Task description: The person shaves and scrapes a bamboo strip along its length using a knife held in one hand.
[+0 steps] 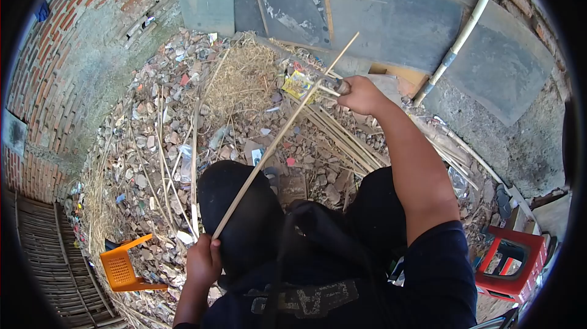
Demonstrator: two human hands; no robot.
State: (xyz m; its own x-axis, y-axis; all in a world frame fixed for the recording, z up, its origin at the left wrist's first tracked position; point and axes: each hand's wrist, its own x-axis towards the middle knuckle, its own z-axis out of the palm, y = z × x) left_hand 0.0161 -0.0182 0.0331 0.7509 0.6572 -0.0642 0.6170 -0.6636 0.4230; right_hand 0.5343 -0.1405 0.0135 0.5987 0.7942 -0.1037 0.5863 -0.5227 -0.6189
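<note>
My left hand [205,260] is closed on the near end of a long, pale bamboo strip [267,153]. The strip slants up and to the right, across my knee, with its far tip raised over the ground. My right hand [362,95] is closed around the brown handle of a knife [343,87], whose blade meets the strip near its upper part. Little of the blade can be made out against the rubble. Beneath the strip lies a bundle of cut bamboo strips [345,136].
Stony rubble [330,191] and a heap of dry shavings [241,81] cover the ground. An orange plastic stool [120,270] lies tipped at left; a red plastic crate [531,268] is at right. A brick wall [79,54], grey panels [397,17] and a pipe [461,39] enclose the space.
</note>
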